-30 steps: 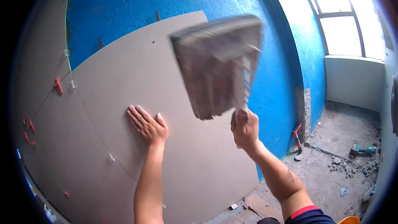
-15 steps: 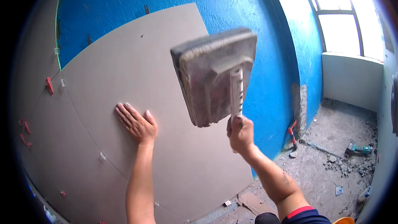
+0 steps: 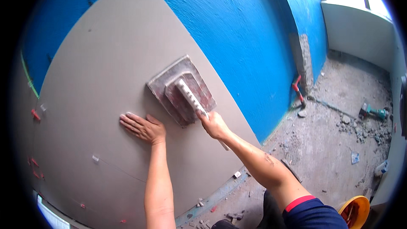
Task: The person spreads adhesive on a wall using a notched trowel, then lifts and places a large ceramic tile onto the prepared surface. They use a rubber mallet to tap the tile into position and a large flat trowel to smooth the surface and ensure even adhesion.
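A large grey tile stands against the blue wall. My left hand lies flat on its face, fingers stretched out. My right hand is closed around the pale, holed handle of a tile beating paddle. The paddle's wide, stained block is against or very close to the tile, up and to the right of my left hand. A white leveling clip sticks out of the joint below my left hand. Toward the left edge, a red wedge sits by another joint.
Rubble and a green power tool lie on the concrete floor at right. A red-handled tool leans near the wall corner. At the lower right stands a yellow bucket, near my right sleeve.
The paddle has swung down and left from its raised position to the tile face, with my right hand still gripping it. My left hand stays flat on the tile. The view has shifted.
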`<state>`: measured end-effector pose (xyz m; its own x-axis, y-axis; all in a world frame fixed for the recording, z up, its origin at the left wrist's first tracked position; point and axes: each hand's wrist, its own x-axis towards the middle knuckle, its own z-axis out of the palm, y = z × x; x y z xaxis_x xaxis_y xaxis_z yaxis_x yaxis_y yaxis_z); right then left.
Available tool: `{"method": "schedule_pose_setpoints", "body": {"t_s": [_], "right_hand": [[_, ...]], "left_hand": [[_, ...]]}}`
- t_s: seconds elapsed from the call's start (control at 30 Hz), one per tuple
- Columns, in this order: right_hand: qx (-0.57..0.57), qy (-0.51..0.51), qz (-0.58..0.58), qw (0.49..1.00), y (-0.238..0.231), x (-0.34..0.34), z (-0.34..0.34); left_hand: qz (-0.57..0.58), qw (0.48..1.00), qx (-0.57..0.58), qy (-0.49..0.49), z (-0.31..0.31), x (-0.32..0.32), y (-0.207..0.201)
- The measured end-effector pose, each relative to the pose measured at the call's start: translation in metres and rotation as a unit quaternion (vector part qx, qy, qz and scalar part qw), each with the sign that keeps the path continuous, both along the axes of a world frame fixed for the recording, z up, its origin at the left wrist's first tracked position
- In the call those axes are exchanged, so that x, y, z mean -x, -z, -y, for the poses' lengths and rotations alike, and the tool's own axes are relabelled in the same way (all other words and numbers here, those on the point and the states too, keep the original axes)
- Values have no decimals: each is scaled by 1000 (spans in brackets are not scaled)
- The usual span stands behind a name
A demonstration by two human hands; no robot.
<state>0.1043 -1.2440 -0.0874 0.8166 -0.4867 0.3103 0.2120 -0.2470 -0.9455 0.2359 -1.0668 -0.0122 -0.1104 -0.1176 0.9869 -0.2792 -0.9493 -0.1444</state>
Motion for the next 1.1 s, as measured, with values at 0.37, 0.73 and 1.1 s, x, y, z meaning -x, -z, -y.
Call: {"method": "schedule_pose_setpoints", "body": {"t_s": [0.37,0.73,1.1], "right_hand": [[151,64,269,949,228,57,19],[131,-33,105,985,316,97,38],[64,-34,-48,996,400,59,53]], "left_hand": [[37,995,-89,-5,-8,-30,7],[95,984,-141,-58,-30,-62,5],[134,952,-230,-153,-38,-86,-25]]}}
